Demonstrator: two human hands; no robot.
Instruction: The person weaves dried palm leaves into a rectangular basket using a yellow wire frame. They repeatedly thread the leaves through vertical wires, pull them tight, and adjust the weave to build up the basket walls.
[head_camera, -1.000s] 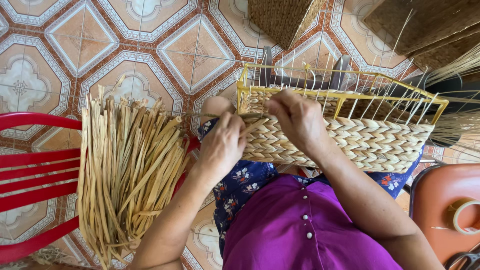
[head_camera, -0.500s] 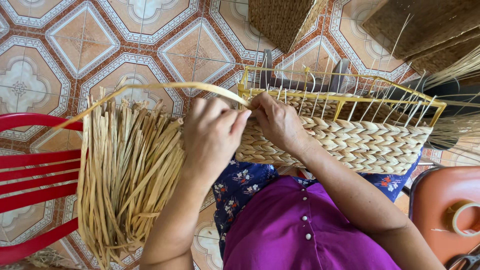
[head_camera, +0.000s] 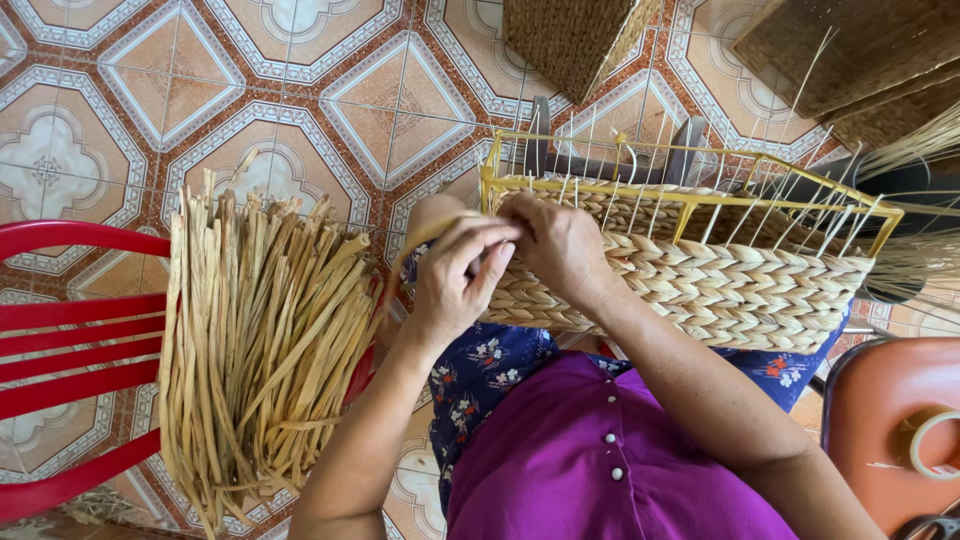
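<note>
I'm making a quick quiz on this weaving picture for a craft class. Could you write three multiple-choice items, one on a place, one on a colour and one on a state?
1. Where does the bundle of dried straw strips lie?
A. on the red chair
B. inside the basket
C. on the orange stool

2. What colour is the wire frame of the basket?
A. blue
B. yellow
C. black

3. How far is the basket woven?
A. bare frame only
B. lower part woven, upper frame bare
C. woven right to the rim

Answers:
1 A: the strips drape over the red chair beside the person's left hand.
2 B: the rim and bars near the right hand are yellow.
3 B: braided rows cover the lower side, while thin uprights stand free above.
</note>
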